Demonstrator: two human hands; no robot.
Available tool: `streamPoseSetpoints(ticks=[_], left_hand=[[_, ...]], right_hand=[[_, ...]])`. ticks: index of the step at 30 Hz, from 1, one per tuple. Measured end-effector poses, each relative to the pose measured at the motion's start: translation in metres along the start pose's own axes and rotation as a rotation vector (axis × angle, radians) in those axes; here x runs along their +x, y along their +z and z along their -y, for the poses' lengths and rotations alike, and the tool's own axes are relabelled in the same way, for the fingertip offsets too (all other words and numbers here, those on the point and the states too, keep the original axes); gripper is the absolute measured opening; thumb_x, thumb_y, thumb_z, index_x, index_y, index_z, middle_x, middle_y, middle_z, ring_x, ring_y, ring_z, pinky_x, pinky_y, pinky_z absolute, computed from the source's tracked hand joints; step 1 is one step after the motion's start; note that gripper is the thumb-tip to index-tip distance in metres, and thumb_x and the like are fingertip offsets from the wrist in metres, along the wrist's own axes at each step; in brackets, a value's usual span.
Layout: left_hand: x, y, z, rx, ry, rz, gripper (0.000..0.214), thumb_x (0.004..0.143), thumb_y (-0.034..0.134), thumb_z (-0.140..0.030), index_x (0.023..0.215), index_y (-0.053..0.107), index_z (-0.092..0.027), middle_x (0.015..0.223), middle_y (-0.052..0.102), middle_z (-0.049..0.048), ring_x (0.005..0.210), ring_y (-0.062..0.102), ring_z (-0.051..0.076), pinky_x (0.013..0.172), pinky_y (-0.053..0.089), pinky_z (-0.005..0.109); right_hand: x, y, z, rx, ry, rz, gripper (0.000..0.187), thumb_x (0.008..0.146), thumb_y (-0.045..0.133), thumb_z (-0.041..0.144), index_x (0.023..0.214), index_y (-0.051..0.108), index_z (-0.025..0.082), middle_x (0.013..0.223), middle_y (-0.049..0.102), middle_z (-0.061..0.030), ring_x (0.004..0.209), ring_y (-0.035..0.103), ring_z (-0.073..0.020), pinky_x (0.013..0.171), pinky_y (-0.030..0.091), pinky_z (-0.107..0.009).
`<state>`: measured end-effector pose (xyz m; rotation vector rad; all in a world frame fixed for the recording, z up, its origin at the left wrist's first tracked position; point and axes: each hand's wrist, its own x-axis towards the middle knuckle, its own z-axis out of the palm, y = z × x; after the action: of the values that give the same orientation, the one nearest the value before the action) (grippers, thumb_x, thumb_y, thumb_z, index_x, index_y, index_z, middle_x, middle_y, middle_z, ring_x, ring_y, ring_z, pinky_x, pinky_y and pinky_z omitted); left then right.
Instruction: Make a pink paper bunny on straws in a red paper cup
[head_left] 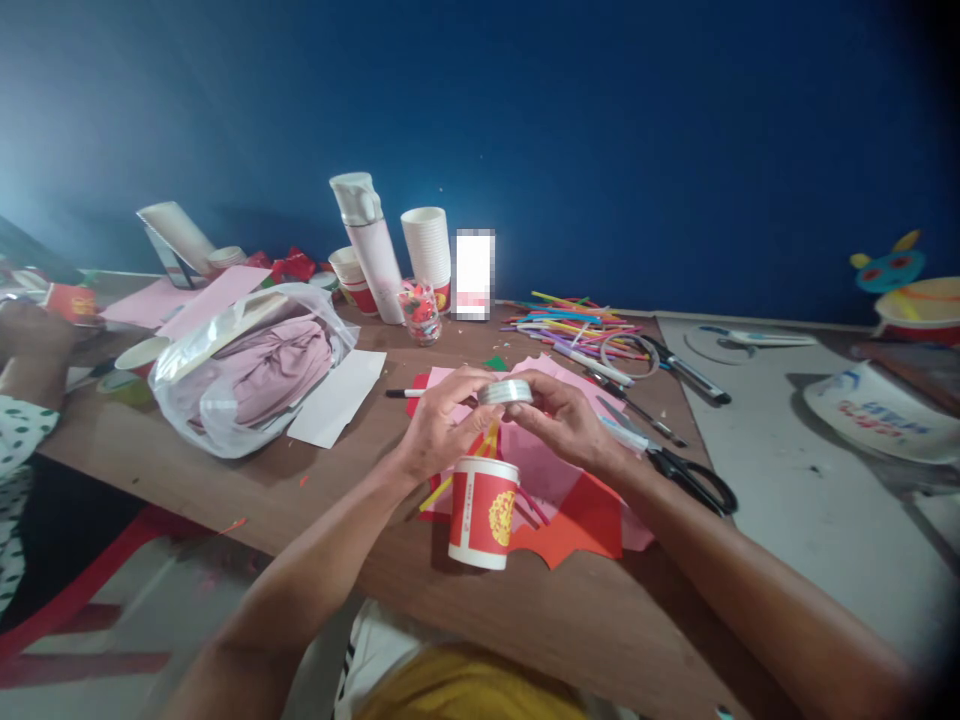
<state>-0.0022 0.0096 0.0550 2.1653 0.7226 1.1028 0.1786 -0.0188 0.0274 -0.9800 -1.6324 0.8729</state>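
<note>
Both my hands hold a small roll of clear tape above the brown table. My left hand pinches its left side and my right hand grips its right side, fingers curled round it. Just below stands an upside-down red and white paper cup on sheets of pink paper and red paper. A yellow straw pokes out beside the cup.
Black-handled scissors, a heap of coloured straws, a marker pen, a plastic bag with pink cloth, a stack of paper cups and a white bottle lie around. Another person's arm is at the far left.
</note>
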Motion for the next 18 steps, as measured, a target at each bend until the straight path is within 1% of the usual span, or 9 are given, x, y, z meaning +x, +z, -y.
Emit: streamPoseSetpoints(ticks=[2, 4, 8, 11, 14, 18], left_hand=[[0.0, -0.002, 0.002, 0.08, 0.06, -0.005, 0.015, 0.081, 0.058, -0.023, 0.093, 0.062, -0.016, 0.097, 0.064, 0.0086, 0.092, 0.057, 0.017, 0.084, 0.044, 0.029], [0.0, -0.002, 0.004, 0.144, 0.089, 0.009, 0.013, 0.081, 0.057, -0.024, 0.09, 0.062, -0.016, 0.093, 0.064, 0.0087, 0.09, 0.057, 0.018, 0.083, 0.044, 0.031], [-0.001, 0.001, 0.006, 0.218, 0.132, 0.05, 0.014, 0.082, 0.054, -0.023, 0.092, 0.063, -0.017, 0.091, 0.064, 0.0093, 0.088, 0.057, 0.019, 0.083, 0.045, 0.033], [-0.002, 0.005, 0.006, 0.236, 0.163, 0.051, 0.014, 0.082, 0.054, -0.021, 0.091, 0.063, -0.017, 0.09, 0.064, 0.01, 0.09, 0.057, 0.02, 0.083, 0.045, 0.034], [-0.004, 0.007, 0.006, 0.213, 0.167, 0.063, 0.013, 0.081, 0.054, -0.019, 0.091, 0.063, -0.016, 0.092, 0.065, 0.0107, 0.092, 0.058, 0.02, 0.083, 0.045, 0.033], [-0.006, 0.007, 0.004, 0.176, 0.112, 0.09, 0.011, 0.081, 0.055, -0.018, 0.088, 0.063, -0.017, 0.095, 0.064, 0.0106, 0.093, 0.058, 0.02, 0.083, 0.044, 0.033]], right_hand=[[0.0, -0.007, 0.007, -0.041, 0.015, 0.045, 0.033, 0.083, 0.057, 0.036, 0.11, 0.057, 0.018, 0.093, 0.063, -0.0063, 0.076, 0.06, -0.0148, 0.066, 0.049, -0.027], [0.001, -0.013, 0.013, -0.078, 0.013, 0.053, 0.032, 0.085, 0.054, 0.036, 0.11, 0.058, 0.017, 0.089, 0.063, -0.0061, 0.071, 0.061, -0.0141, 0.064, 0.049, -0.027], [0.002, -0.013, 0.015, -0.151, -0.009, 0.02, 0.025, 0.085, 0.053, 0.035, 0.099, 0.062, 0.015, 0.077, 0.064, -0.0039, 0.062, 0.059, -0.0126, 0.059, 0.047, -0.026], [0.002, -0.009, 0.011, -0.198, -0.028, -0.014, 0.02, 0.083, 0.056, 0.031, 0.094, 0.063, 0.016, 0.082, 0.065, -0.0047, 0.065, 0.06, -0.0126, 0.058, 0.048, -0.025], [0.001, -0.006, 0.006, -0.174, -0.034, -0.021, 0.016, 0.083, 0.055, 0.028, 0.09, 0.063, 0.016, 0.085, 0.066, -0.0052, 0.066, 0.06, -0.0122, 0.059, 0.048, -0.024], [0.002, -0.006, 0.003, -0.126, -0.058, -0.021, 0.012, 0.083, 0.054, 0.025, 0.083, 0.063, 0.016, 0.082, 0.065, -0.0042, 0.067, 0.059, -0.012, 0.061, 0.048, -0.025]])
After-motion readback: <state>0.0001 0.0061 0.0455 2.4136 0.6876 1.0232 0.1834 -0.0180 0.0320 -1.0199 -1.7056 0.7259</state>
